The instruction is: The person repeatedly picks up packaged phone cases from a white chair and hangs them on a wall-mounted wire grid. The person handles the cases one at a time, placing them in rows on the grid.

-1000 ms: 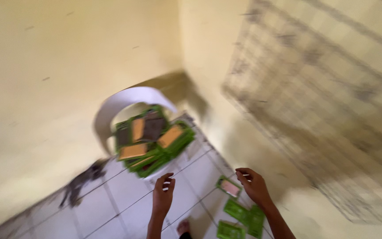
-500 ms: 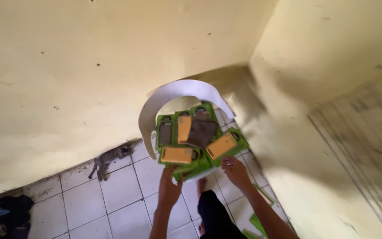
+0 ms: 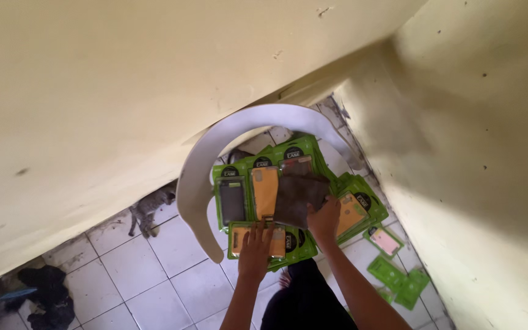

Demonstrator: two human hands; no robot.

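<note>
Head view, looking down at white plastic chair, centre of frame, curved backrest arcing toward upper centre. Seat piled w/ green packs of phone cases, several layers deep, spilling toward centre-right.

Left hand, lower centre: open, fingers spread flat, pressing on orange case pack at front edge of pile. Not gripping anything.

Right hand, just right of left hand: fingers curled onto lower right edge of dark brown case lying on top of pile, mid-frame. Pinching or only touching – cannot tell; thumb hidden.

Left of brown case: upright orange case, then dark grey case, both in green packs, side by side. Another orange case right of right hand, tilted.

Lower right of frame, on white tiled floor: pink case pack plus loose green packs near yellow wall. Grey cat left of chair, by wall base. Dark heap of cloth in lower left corner.
</note>
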